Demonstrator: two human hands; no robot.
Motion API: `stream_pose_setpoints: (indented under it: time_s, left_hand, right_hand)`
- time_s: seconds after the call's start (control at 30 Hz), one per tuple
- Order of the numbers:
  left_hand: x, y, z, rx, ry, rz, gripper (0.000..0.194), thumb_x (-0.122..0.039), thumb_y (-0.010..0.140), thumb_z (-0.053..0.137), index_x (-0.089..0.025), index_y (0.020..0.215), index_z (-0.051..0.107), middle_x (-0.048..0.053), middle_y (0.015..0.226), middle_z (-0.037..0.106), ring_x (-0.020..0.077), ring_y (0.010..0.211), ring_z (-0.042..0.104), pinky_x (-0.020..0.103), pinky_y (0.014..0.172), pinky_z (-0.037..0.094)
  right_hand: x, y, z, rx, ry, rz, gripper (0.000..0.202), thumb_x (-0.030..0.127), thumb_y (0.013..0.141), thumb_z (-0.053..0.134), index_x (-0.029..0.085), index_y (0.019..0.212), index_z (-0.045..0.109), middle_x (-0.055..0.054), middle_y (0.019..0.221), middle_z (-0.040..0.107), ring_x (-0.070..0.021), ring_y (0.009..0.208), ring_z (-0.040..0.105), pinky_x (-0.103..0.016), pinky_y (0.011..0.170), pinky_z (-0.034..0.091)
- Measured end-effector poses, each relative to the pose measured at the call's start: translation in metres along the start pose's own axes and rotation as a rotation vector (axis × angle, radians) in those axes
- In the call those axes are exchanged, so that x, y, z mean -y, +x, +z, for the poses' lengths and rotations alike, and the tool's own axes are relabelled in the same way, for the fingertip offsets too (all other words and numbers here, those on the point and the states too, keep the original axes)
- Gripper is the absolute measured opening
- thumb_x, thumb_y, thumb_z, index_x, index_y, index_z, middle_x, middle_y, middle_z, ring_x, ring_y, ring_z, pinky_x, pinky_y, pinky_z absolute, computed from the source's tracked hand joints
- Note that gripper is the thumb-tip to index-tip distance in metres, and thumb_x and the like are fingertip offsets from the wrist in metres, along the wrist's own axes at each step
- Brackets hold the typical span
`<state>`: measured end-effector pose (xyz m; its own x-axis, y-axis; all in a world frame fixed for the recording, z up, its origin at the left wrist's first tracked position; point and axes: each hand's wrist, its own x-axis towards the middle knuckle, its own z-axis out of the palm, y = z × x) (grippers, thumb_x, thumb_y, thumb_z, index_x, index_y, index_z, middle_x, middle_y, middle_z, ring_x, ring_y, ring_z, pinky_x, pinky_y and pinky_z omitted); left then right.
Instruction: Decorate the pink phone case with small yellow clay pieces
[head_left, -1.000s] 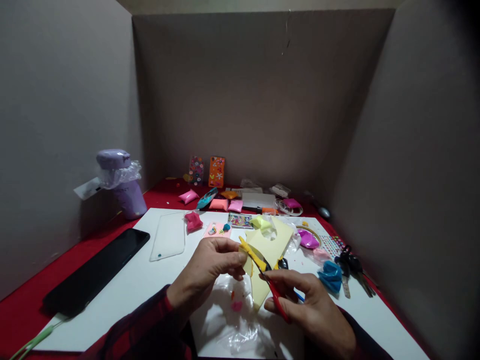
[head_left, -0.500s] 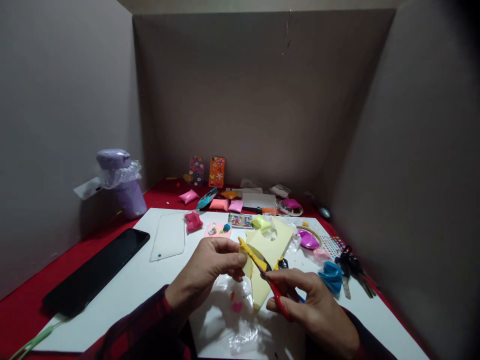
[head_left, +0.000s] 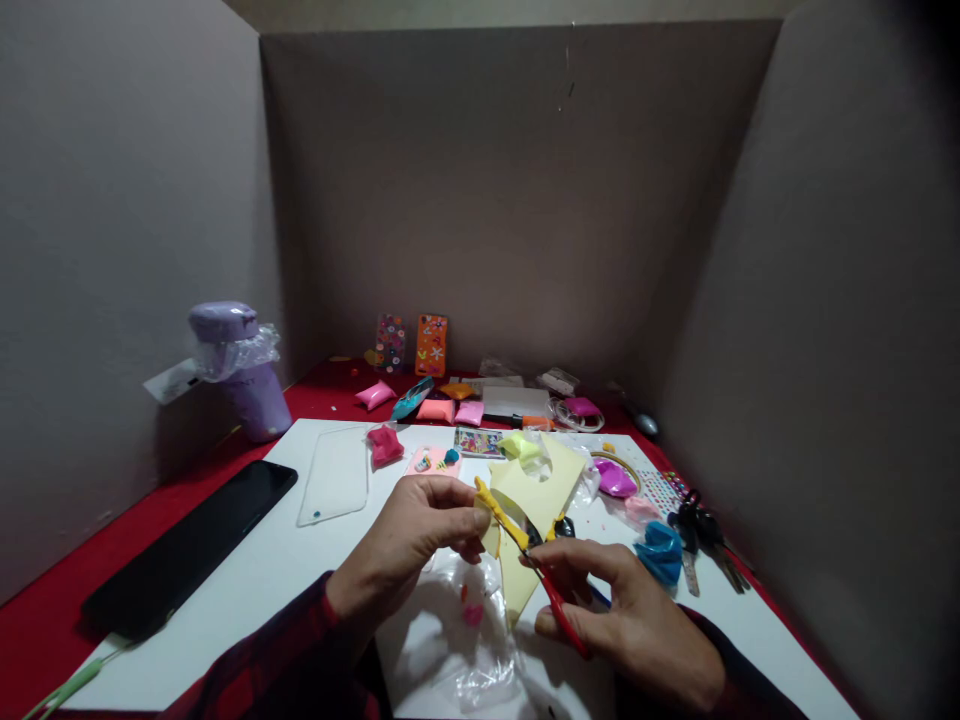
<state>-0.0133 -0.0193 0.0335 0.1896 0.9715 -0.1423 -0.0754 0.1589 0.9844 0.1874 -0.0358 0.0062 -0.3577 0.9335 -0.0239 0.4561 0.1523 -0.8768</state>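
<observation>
Between the thumb and fingers of my left hand (head_left: 420, 535) is a small piece of pale yellow paper with a strip of yellow clay (head_left: 501, 515) along its edge. My right hand (head_left: 626, 610) is closed on red-handled scissors (head_left: 559, 605), whose tips meet the lower right end of the clay strip. Behind the hands, a larger pale yellow sheet (head_left: 536, 490) with a cut-out lies on the white board (head_left: 262, 590). Below the paper is a clear plastic bag (head_left: 480, 665) with a pink bit (head_left: 472, 613) at it.
At left are a black phone (head_left: 191, 550), a clear case (head_left: 335, 475) and a purple bottle (head_left: 255, 395). Pink clay packs (head_left: 375, 394) and two decorated cases (head_left: 432, 345) stand or lie behind. A blue pack (head_left: 660, 553) and keys (head_left: 705, 535) lie at right.
The scissors' handles have shifted slightly down and right in my right hand. My left hand has barely moved, and the whole view has shifted a little.
</observation>
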Motion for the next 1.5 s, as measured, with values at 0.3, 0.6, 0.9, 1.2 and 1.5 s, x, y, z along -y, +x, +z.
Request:
stream_pose_setpoints:
  time_s: [0.3, 0.6, 0.9, 1.2, 1.5]
  left_hand:
    - [-0.003, -0.001, 0.001, -0.008, 0.016, -0.002, 0.004, -0.014, 0.061, 0.066, -0.011, 0.060, 0.064, 0.001, 0.051, 0.059, 0.0089, 0.047, 0.050, 0.022, 0.049, 0.038]
    - [0.004, 0.001, -0.001, 0.065, 0.022, -0.003, 0.007, -0.016, 0.061, 0.067, -0.010, 0.062, 0.066, 0.003, 0.051, 0.060, 0.0099, 0.046, 0.051, 0.023, 0.050, 0.039]
    - [0.006, 0.001, -0.002, 0.073, 0.054, -0.007, 0.005, -0.015, 0.062, 0.064, -0.010, 0.062, 0.066, 0.002, 0.050, 0.059, 0.0105, 0.046, 0.052, 0.023, 0.050, 0.039]
    - [0.006, 0.001, -0.002, 0.086, 0.052, -0.004, 0.004, -0.014, 0.062, 0.064, -0.010, 0.061, 0.064, 0.002, 0.051, 0.058, 0.0110, 0.046, 0.053, 0.023, 0.049, 0.039]
    - [0.009, 0.002, -0.003, 0.111, 0.005, -0.004, 0.006, -0.015, 0.061, 0.066, -0.010, 0.059, 0.064, 0.001, 0.050, 0.055, 0.0112, 0.046, 0.051, 0.026, 0.051, 0.042]
  right_hand:
    - [-0.002, -0.001, 0.001, -0.030, -0.030, -0.026, 0.023, 0.023, 0.064, 0.069, 0.021, 0.087, 0.068, 0.005, 0.059, 0.053, -0.0131, 0.060, 0.048, -0.024, 0.058, 0.038]
    - [-0.005, -0.001, 0.001, -0.053, -0.104, -0.106, 0.030, 0.026, 0.063, 0.073, 0.019, 0.091, 0.067, 0.000, 0.071, 0.059, -0.0169, 0.068, 0.054, -0.029, 0.066, 0.042]
    - [-0.001, 0.000, -0.001, -0.079, -0.261, -0.174, 0.027, 0.027, 0.067, 0.070, 0.019, 0.093, 0.067, -0.002, 0.072, 0.060, -0.0199, 0.073, 0.053, -0.033, 0.068, 0.041]
    - [-0.007, 0.002, -0.001, -0.112, -0.233, -0.223, 0.025, 0.024, 0.067, 0.070, 0.018, 0.091, 0.068, -0.002, 0.069, 0.058, -0.0205, 0.071, 0.051, -0.033, 0.065, 0.039]
    - [-0.006, 0.003, -0.002, -0.085, -0.293, -0.263, 0.021, 0.023, 0.071, 0.065, 0.020, 0.092, 0.067, -0.002, 0.071, 0.060, -0.0197, 0.072, 0.052, -0.033, 0.067, 0.038]
